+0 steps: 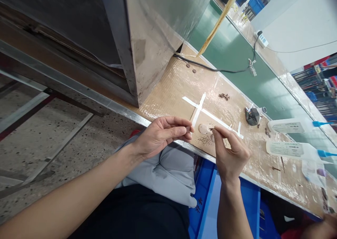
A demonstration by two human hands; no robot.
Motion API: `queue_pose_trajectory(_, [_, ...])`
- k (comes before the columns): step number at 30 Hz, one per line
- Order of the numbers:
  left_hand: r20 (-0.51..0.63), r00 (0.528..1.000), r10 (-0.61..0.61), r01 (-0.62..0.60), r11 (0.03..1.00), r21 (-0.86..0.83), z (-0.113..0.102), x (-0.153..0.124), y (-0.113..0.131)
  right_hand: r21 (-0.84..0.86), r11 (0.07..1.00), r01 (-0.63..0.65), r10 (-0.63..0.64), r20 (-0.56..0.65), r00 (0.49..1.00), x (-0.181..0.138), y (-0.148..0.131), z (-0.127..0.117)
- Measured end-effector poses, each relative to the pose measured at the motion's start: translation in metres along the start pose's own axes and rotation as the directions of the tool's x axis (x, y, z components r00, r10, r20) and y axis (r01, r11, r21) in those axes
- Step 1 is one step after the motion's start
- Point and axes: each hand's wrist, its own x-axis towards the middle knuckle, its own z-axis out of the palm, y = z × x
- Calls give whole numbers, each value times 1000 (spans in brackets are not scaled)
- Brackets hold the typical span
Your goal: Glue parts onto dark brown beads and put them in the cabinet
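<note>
Fingers [181, 130] of left hand [162, 133] and right hand [233, 152] pinched narrow on small dark pieces [187, 129] (probably light, stiff, perhaps brittle), best gripped by edges.

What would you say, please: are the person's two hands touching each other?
No, a gap separates the left hand from the right hand, with a small round container showing between them.
</note>
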Motion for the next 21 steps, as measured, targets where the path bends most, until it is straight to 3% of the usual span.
queue_pose_trajectory(15, [-9, 1000, 1, -1, 1000, -16, 4, -1, 2, -23, 998, 58, -58, 6, 998, -1, 0, 4])
queue_pose_trajectory(21, [-3, 1000, -2, 2, 1000, -11, 3, 0, 3, -18, 999, 51, -52, -50, 997, 4, 4, 5])
